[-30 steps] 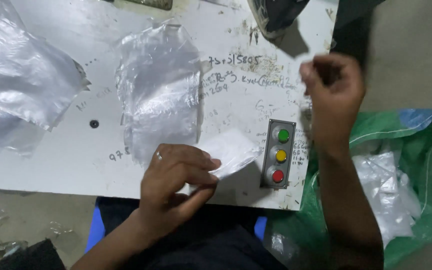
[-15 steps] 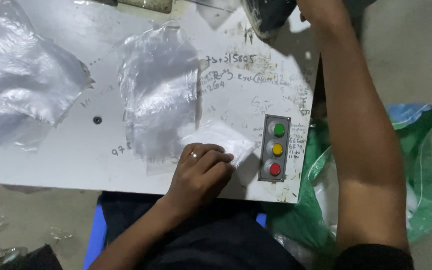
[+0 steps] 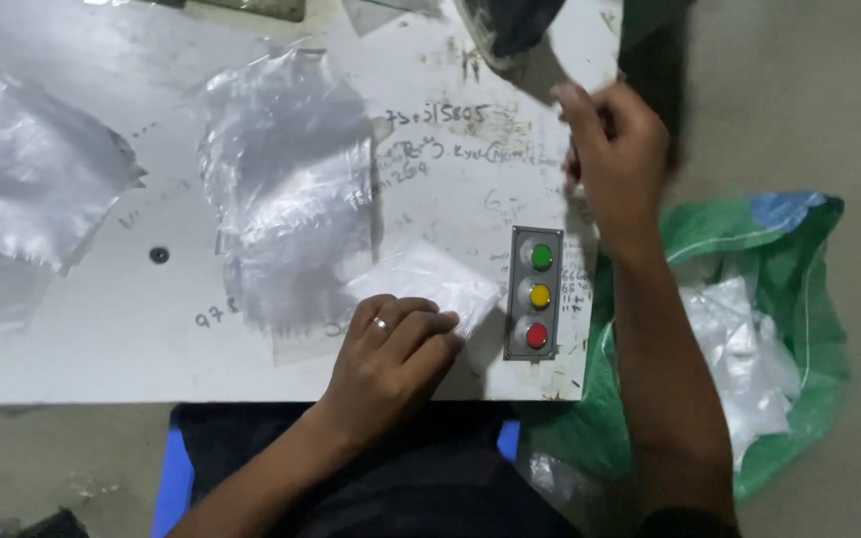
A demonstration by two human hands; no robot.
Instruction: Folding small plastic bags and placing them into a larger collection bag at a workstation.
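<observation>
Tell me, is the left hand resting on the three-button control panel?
No, the left hand presses on a small clear plastic bag, beside the control panel and not touching it.

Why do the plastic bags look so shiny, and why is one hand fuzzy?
Head view: overhead light glares off the crinkled clear plastic bags; the right hand is motion-blurred near the table edge; the left hand on the small packet looks sharp.

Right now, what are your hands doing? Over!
Left hand pressed flat on small clear plastic bag. Right hand raised at table far edge, grip unclear. Button panel just beside bag.
</observation>
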